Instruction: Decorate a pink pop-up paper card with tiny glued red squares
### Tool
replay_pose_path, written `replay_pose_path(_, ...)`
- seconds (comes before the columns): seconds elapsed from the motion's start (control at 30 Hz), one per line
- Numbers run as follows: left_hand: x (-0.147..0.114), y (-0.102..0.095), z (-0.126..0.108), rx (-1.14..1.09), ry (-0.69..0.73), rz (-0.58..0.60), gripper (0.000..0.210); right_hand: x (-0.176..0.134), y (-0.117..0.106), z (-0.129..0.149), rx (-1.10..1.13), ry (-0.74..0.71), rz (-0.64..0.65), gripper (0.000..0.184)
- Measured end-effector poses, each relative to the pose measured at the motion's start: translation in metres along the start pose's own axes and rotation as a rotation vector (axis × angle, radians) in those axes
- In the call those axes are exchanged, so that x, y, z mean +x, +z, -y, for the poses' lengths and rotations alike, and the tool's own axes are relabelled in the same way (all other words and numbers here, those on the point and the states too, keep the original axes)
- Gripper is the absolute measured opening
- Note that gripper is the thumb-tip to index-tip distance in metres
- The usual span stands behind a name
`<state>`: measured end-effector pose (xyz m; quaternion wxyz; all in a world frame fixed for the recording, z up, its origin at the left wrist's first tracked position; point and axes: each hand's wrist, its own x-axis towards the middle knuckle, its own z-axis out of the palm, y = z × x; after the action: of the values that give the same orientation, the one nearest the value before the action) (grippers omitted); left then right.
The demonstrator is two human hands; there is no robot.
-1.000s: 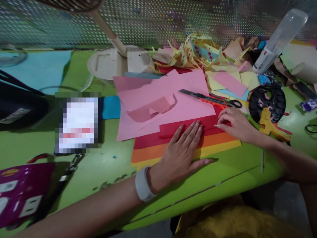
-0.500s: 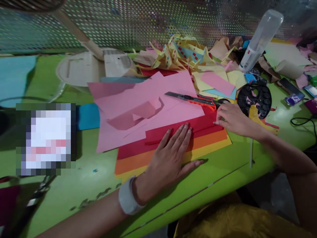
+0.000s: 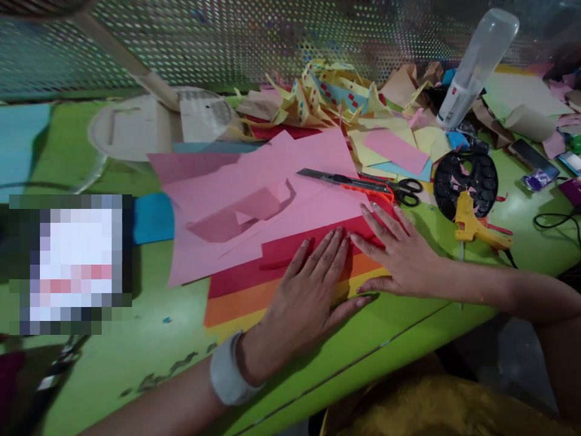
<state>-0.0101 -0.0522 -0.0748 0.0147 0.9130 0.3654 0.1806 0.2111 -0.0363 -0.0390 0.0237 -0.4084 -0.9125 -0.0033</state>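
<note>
Table (image 3: 157, 303) bare left of orange sheet (image 3: 240, 301); cutter (image 3: 318, 175), scissors (image 3: 398, 188) block beyond right hand (image 3: 406, 257).

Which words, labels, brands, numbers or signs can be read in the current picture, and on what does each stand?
No text can be read.
Clear plastic bottle with a white lower end: small print and a red mark, too small to read.
White rectangular panel with a reddish band: pixelated, unreadable.
Orange-and-black utility knife with a metal blade: no legible marking.
Overlapping red, orange and yellow paper sheets: no writing shows.

Red sheet (image 3: 240, 277), orange sheet (image 3: 240, 304), yellow sheet (image 3: 247, 321); pink paper (image 3: 254, 175); blue strip (image 3: 347, 92), red-diamond pattern.
</note>
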Motion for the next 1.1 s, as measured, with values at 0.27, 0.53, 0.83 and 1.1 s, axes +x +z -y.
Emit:
replay_pose_path(0.27,0.002,-0.004,-0.002,0.034,0.010,0.005,0.088,-0.001,0.002,-0.001,-0.027,-0.022,-0.023,0.083)
replay_pose_path(0.53,0.000,-0.001,-0.003,0.017,-0.014,-0.006,0.088,-0.002,0.004,-0.003,-0.003,-0.019,-0.020,0.085)
replay_pose_path(0.83,-0.002,-0.002,-0.006,0.024,-0.095,0.026,0.091,-0.002,0.003,-0.006,0.000,-0.019,-0.019,0.079)
replay_pose_path(1.1,0.000,-0.003,-0.011,0.051,-0.116,0.029,0.092,-0.002,0.003,-0.010,0.023,-0.019,-0.009,0.078)
